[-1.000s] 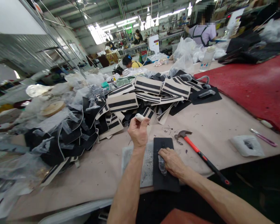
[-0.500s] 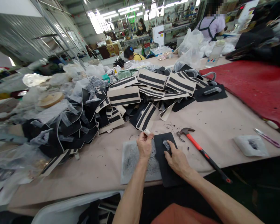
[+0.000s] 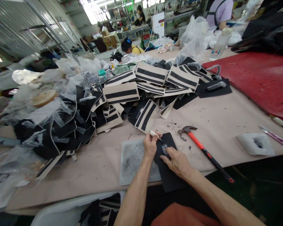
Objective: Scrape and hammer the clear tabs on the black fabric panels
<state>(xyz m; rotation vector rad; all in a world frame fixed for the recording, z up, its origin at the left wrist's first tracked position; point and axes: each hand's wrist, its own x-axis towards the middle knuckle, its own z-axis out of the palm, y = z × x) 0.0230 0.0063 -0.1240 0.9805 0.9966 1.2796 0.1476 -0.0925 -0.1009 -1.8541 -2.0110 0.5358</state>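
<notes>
My left hand (image 3: 150, 145) is closed around a small white-handled pointed tool (image 3: 153, 133), whose thin tip reaches the black panel (image 3: 169, 179) near the top end of its handle. The panel lies partly over a grey, scuffed slab (image 3: 132, 163) and overhangs the table's front edge. A short handle wrapped in clear plastic (image 3: 164, 148) is fixed to the panel. My right hand (image 3: 179, 161) has thumb and fingers closed about the lower part of that handle. To the right rests a claw hammer (image 3: 198, 142) with a red and black grip.
A heap of black and beige striped panels (image 3: 121, 92) covers the table's middle and left. Plastic bags (image 3: 89, 64) lie behind it. A white packet (image 3: 256, 144), purple-handled snips (image 3: 273, 135) and a red sheet (image 3: 257, 84) are to the right. A white bin (image 3: 61, 210) stands below the front edge.
My left hand has moved right with the pointed tool, from beside the black panel to over its upper part, by the handle. My right hand keeps its hold.
</notes>
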